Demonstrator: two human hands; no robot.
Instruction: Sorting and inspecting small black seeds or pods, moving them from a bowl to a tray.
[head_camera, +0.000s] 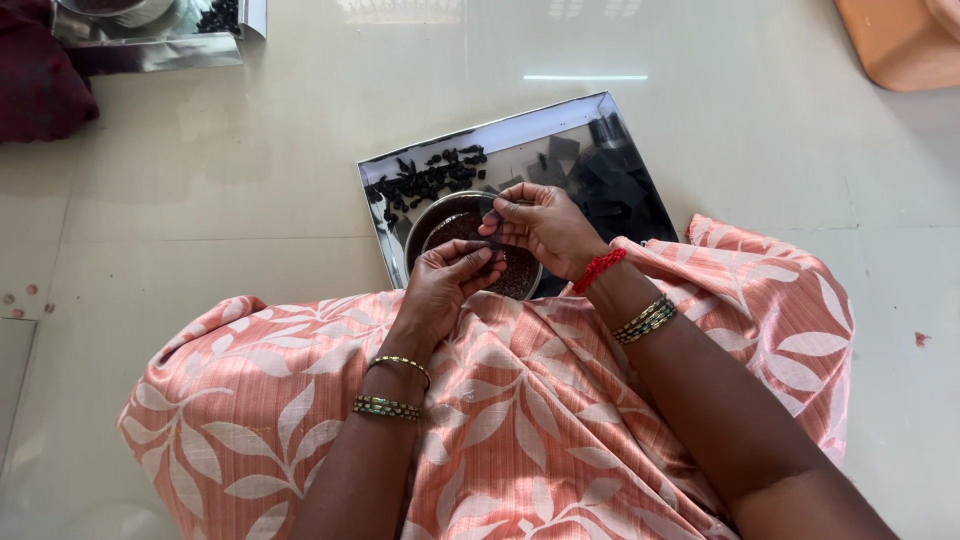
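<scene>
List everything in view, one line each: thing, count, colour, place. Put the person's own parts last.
steel tray: one, silver, on the floor ahead of the knees
dark pods: a scattered heap, black, on the tray's near-left part
dark flat pieces: a pile, black, on the tray's right part
steel bowl: one, silver, holding dark brown seeds, under the hands
second tray: one, silver, top left corner, partly cut off
orange object: one, top right corner, kind unclear
floor: pale glossy tiles
patterned cloth: peach with white leaves, over the lap
left hand: pinching a small dark piece over the bowl
right hand: pinching the same piece; red thread at wrist
</scene>
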